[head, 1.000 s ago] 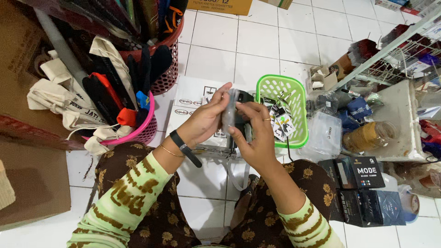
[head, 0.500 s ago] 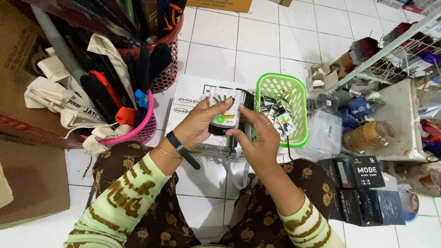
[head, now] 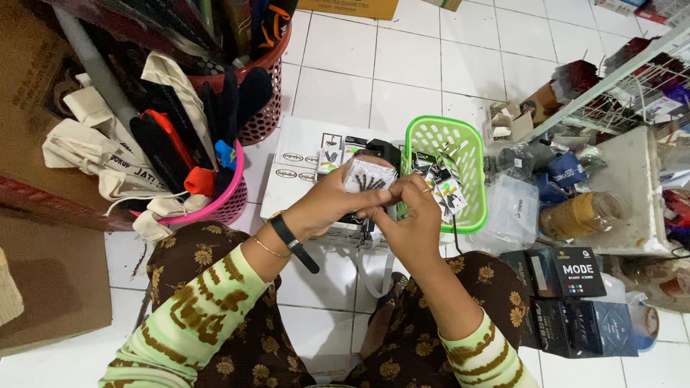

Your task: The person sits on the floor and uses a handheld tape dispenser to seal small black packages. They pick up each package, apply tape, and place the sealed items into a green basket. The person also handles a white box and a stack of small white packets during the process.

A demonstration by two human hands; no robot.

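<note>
Both my hands meet over my lap and hold a small clear-wrapped packet (head: 368,174) with black items printed or packed inside. My left hand (head: 330,202) cups it from below and the left side. My right hand (head: 410,215) pinches its right edge with the fingertips. A black device (head: 384,152) sticks out just behind the packet. To the right stands a green plastic basket (head: 468,215) with several similar small packets in it.
A flat white box (head: 298,154) lies on the tiled floor under my hands. Pink (head: 228,205) and red (head: 266,118) baskets of tools and cloth bags stand at left. Black boxes (head: 568,276), jars and a wire rack (head: 632,79) crowd the right.
The packet has turned in my hands from edge-on to face-up. My hands have stayed over the white box, close to the green basket.
</note>
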